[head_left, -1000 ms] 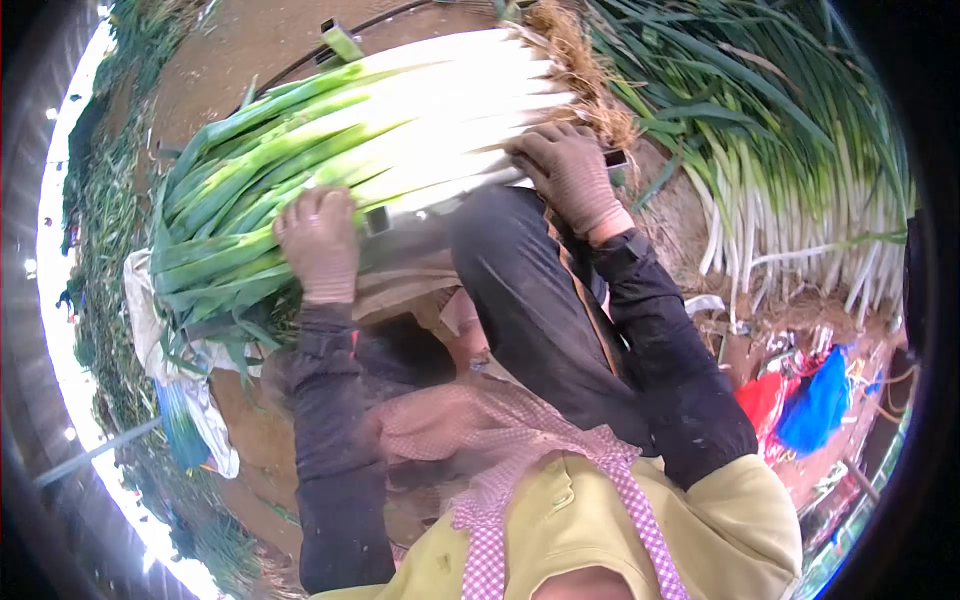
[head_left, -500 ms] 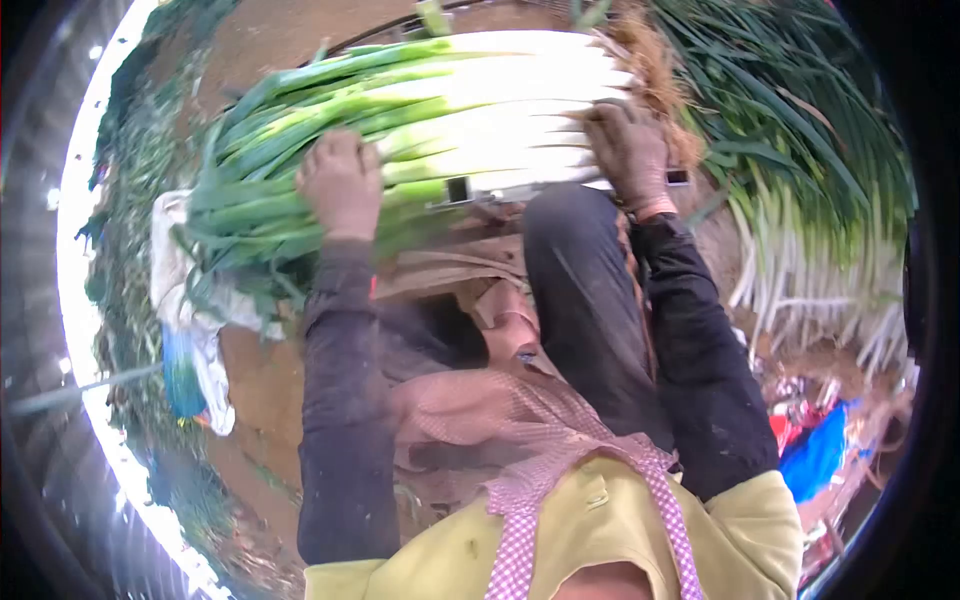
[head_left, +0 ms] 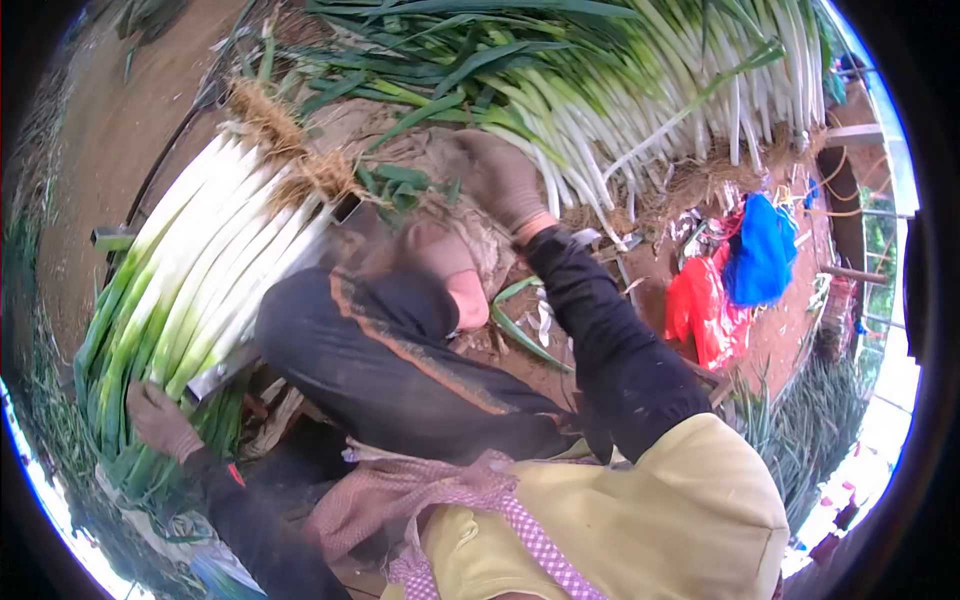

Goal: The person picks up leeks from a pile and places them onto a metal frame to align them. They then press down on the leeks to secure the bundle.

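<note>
A thick bundle of leeks [head_left: 205, 245] lies across a low metal stand [head_left: 222, 371] at the left, its roots toward the back and its green leaves toward the front. At the near side of the bundle my gloved left hand [head_left: 163, 420] has its fingers curled on the green leaves. My gloved right hand [head_left: 497, 178] is away from the bundle, over the ground beside a large pile of loose leeks [head_left: 640, 90]. Motion blurs its fingers, and I see nothing clearly held in it.
My bent knee [head_left: 300, 310] is close against the bundle, and my foot [head_left: 445, 265] is on the ground between the bundle and the pile. A red plastic bag [head_left: 705, 310] and a blue bag [head_left: 762, 250] lie at the right. Loose leaves [head_left: 525, 325] are scattered nearby.
The view has swung right, toward the loose pile. My right hand has left the root end of the bundle and moved over toward the pile. My left hand stays at the leaf end.
</note>
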Demonstrator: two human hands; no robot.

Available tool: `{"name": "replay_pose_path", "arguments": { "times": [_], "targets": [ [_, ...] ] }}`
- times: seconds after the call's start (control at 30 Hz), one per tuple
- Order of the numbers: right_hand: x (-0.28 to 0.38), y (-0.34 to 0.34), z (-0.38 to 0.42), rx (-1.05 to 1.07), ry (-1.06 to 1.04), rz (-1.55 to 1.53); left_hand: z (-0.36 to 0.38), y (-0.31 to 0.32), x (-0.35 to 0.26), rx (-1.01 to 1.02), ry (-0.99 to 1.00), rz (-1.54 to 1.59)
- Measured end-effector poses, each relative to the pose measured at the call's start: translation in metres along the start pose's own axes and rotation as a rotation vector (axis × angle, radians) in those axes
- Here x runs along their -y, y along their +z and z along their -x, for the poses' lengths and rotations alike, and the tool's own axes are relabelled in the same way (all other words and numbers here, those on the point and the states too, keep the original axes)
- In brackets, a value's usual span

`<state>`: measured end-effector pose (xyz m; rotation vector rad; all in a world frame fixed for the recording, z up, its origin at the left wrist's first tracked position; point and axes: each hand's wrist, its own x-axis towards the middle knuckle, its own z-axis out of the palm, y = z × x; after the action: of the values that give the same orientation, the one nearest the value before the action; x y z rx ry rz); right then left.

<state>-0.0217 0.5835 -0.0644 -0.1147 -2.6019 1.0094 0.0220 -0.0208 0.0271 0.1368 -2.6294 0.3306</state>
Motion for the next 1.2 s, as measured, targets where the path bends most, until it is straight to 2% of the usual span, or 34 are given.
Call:
{"name": "replay_pose_path", "arguments": {
  "times": [0.07, 0.13, 0.2, 0.27, 0.3, 0.33, 0.43, 0.47, 0.57, 0.67, 0.87, 0.97, 1.1, 1.17, 1.2],
  "targets": [
    [-0.107, -0.004, 0.018, -0.018, 0.300, 0.145, 0.002, -0.001, 0.001, 0.005, -0.025, 0.013],
    [-0.190, -0.022, 0.032, -0.096, 0.341, 0.344, 0.004, -0.001, 0.006, -0.008, -0.004, 0.015],
    [-0.226, -0.048, 0.034, 0.005, 0.637, 0.414, 0.002, -0.004, 0.004, 0.034, -0.030, 0.031],
    [-0.248, -0.057, 0.039, 0.104, 0.710, 0.497, 0.002, -0.006, 0.004, 0.023, -0.024, 0.029],
    [-0.251, -0.059, 0.040, 0.153, 0.749, 0.542, 0.002, -0.005, 0.003, 0.020, -0.019, 0.032],
    [-0.254, -0.057, 0.036, 0.298, 0.805, 0.626, 0.002, -0.005, 0.003, 0.034, -0.041, 0.036],
    [-0.234, -0.065, 0.030, 0.371, 0.765, 0.631, 0.002, -0.007, 0.005, 0.091, -0.105, 0.052],
    [-0.242, -0.070, 0.024, 0.454, 0.735, 0.648, 0.001, -0.007, 0.007, 0.107, -0.091, 0.041],
    [-0.235, -0.097, 0.001, 0.308, 0.713, 0.741, 0.001, -0.009, 0.010, 0.136, -0.117, 0.080],
    [-0.259, -0.108, -0.006, 0.236, 0.730, 0.751, -0.002, -0.014, -0.002, 0.128, -0.130, 0.061],
    [-0.276, -0.079, -0.010, 0.431, 0.867, 0.764, -0.002, -0.019, -0.005, 0.176, -0.160, 0.083],
    [-0.234, -0.090, -0.020, 0.690, 0.861, 0.647, 0.001, -0.016, 0.004, 0.162, -0.088, 0.126],
    [-0.202, -0.091, 0.010, 0.903, 0.726, 0.454, -0.002, -0.026, -0.003, 0.202, -0.098, 0.227],
    [-0.169, -0.082, 0.033, 0.943, 0.629, 0.441, -0.005, -0.036, -0.005, 0.219, -0.131, 0.331],
    [-0.147, -0.079, 0.040, 0.973, 0.577, 0.541, -0.009, -0.043, -0.007, 0.153, -0.143, 0.334]
  ]
}}
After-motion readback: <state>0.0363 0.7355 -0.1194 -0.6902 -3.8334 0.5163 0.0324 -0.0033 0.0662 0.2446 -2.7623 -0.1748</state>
